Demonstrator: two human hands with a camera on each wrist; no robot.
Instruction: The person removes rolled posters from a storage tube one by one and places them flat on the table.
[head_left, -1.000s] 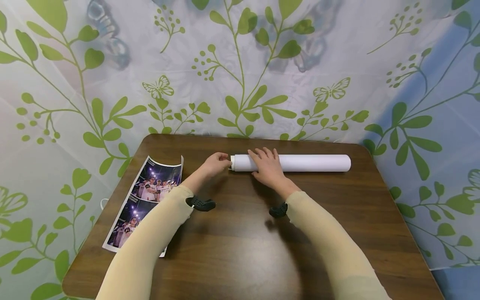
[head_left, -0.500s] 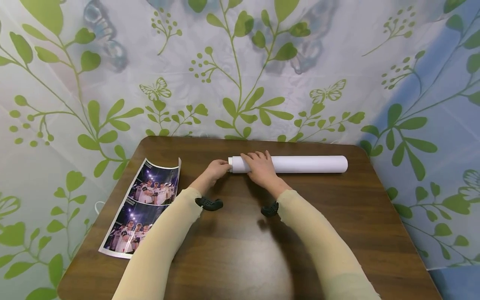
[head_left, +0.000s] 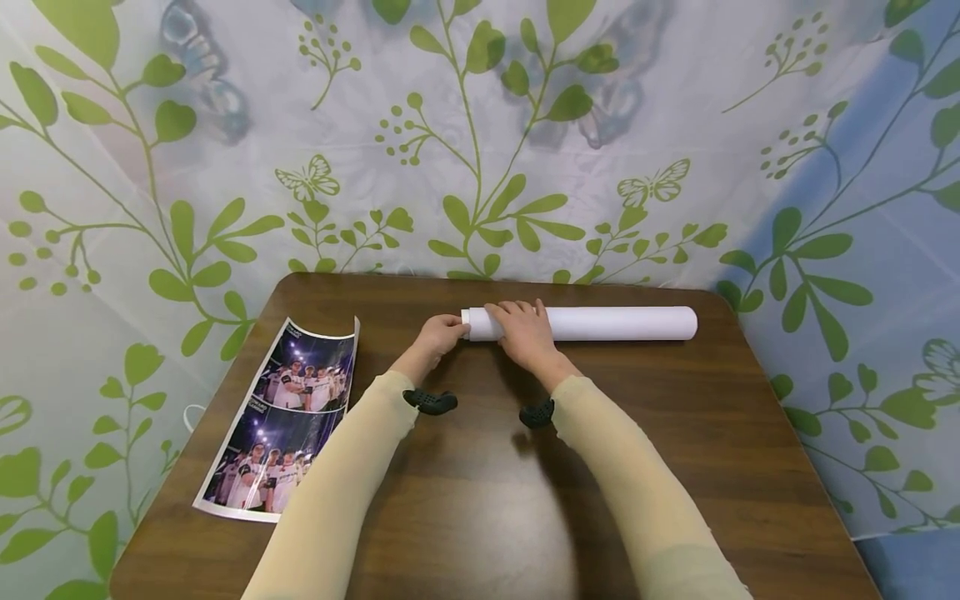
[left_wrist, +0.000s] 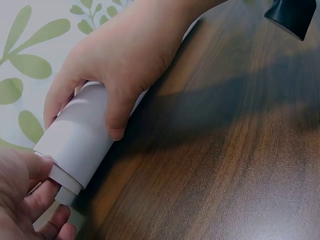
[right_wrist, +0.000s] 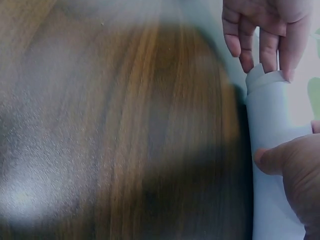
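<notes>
A long white paper roll (head_left: 622,323) lies across the back of the table. Its left end shows inner layers sticking out a little, seen closely in the left wrist view on the roll (left_wrist: 80,135). My left hand (head_left: 438,336) pinches the edge of that end between thumb and fingers, as the right wrist view also shows with the left hand (right_wrist: 270,30). Over the roll near this end, my right hand (head_left: 527,336) grips it, thumb on the near side and fingers over the far side (left_wrist: 125,60).
A glossy photo sheet (head_left: 296,408) with curled edges lies at the table's left, partly behind my left sleeve. The brown wooden table (head_left: 465,467) backs onto a leaf-patterned curtain (head_left: 360,167). A white cable loop (head_left: 187,417) shows beyond the left edge.
My left hand has come in from beside the roll's left end to pinch its edge. The right hand has stayed on the roll, a little nearer that end than a second ago.
</notes>
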